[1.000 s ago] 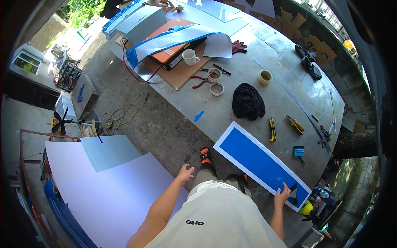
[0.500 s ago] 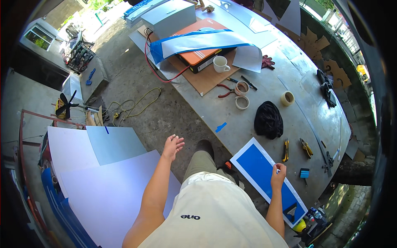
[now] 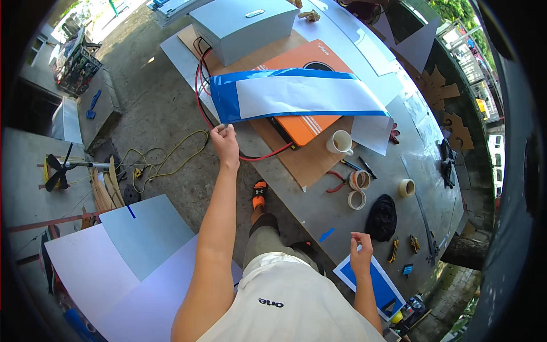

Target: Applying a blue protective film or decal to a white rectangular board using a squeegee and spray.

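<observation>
My left hand [image 3: 226, 145] reaches forward, its fingers closed at the near left corner of a long white sheet with blue edges [image 3: 307, 96]. That sheet lies across an orange box [image 3: 319, 124] on the metal table. My right hand [image 3: 361, 251] hangs over the far end of a blue panel with a white border [image 3: 373, 285] at the near table edge. Its fingers are curled together, with a small pale spot between them that is too small to name. A black cloth bundle [image 3: 382, 218] lies just beyond this hand.
A white mug [image 3: 340, 143], red-handled pliers [image 3: 336, 182], tape rolls [image 3: 407, 188] and a yellow cutter [image 3: 394, 249] lie on the table. A grey box [image 3: 242, 31] stands behind. Large pale sheets [image 3: 85, 265] lean at left; a yellow cord [image 3: 171, 165] lies on the floor.
My left hand has moved forward to the corner of the blue-edged sheet. My view has shifted toward the orange box. My right hand has moved toward the panel's far end.
</observation>
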Demonstrator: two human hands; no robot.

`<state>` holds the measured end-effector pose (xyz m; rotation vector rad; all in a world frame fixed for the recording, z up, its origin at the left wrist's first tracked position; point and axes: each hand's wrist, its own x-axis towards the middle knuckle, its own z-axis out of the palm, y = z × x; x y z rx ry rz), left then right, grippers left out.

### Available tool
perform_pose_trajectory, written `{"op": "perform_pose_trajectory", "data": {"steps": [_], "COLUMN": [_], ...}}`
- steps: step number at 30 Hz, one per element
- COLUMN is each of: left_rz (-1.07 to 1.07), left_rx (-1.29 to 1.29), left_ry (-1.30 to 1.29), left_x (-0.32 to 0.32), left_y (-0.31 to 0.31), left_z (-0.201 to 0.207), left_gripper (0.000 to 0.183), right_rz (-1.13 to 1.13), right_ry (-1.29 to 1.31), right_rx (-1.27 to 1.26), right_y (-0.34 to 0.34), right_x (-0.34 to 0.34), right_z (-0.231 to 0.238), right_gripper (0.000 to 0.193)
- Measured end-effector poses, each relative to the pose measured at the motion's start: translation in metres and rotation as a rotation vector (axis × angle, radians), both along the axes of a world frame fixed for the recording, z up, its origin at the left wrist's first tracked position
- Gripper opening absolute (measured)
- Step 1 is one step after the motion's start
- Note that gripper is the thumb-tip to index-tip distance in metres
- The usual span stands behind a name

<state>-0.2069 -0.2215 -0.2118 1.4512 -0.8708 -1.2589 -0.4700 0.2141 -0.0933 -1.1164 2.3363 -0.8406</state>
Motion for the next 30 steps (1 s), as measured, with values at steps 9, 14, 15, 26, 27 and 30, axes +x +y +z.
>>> {"op": "perform_pose_trajectory", "data": {"steps": [9, 14, 15, 26, 27, 30], "left_rz": [-0.101, -0.06, -0.082, -0.406, -0.392, -0.289], "left_rx": [0.022, 0.083, 0.105, 0.141, 0.099, 0.144], "left_ry": [-0.344, -0.367, -0.359, -0.012, -0.052, -0.497], "left_x": [0.028, 0.022, 0.023, 0.041, 0.039, 0.035], "left_y": [-0.17, -0.193, -0.193, -0.159, -0.157, -0.155], "left_z": [-0.009, -0.014, -0.011, 0.01, 0.007, -0.004], "left_gripper": [0.088, 0.092, 0.093, 0.079, 0.077, 0.073], "right_rz": [-0.032, 0.007, 0.003, 0.191, 0.27, 0.409], "right_ry": [0.066, 0.082, 0.075, 0.039, 0.091, 0.155], "right_rx": [0.066, 0.036, 0.026, -0.195, -0.235, -0.306], "right_y": [-0.091, -0.119, -0.127, -0.282, -0.299, -0.342], "right_x": [0.022, 0.022, 0.02, 0.019, 0.022, 0.033], "right_z": [0.045, 0.047, 0.048, 0.07, 0.073, 0.078], "right_gripper": [0.012, 0.012, 0.012, 0.014, 0.014, 0.015]}}
